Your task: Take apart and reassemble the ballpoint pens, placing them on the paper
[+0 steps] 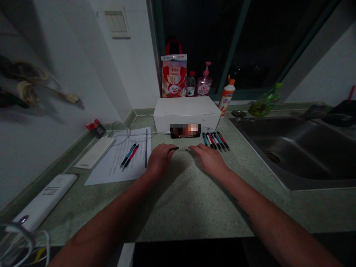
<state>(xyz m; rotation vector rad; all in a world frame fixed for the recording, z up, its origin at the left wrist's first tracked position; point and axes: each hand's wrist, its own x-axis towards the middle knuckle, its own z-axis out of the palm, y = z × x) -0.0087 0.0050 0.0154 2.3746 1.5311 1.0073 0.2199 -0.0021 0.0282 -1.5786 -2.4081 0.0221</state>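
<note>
Between both hands, above the counter, is a thin pen-like object, dark at its left end and pale toward the right. My left hand pinches the dark end between thumb and fingers. At the pale end, my right hand has its fingertips closed on it. A phone with a blurred screen leans against a white box just beyond. Right of the phone, several pens lie side by side. Two more pens, one blue and one red, rest on a printed sheet at the left.
A metal sink is at the right. Bottles and a red-and-white bag stand behind the box. A power strip, a white flat box, a small red package and cables lie left.
</note>
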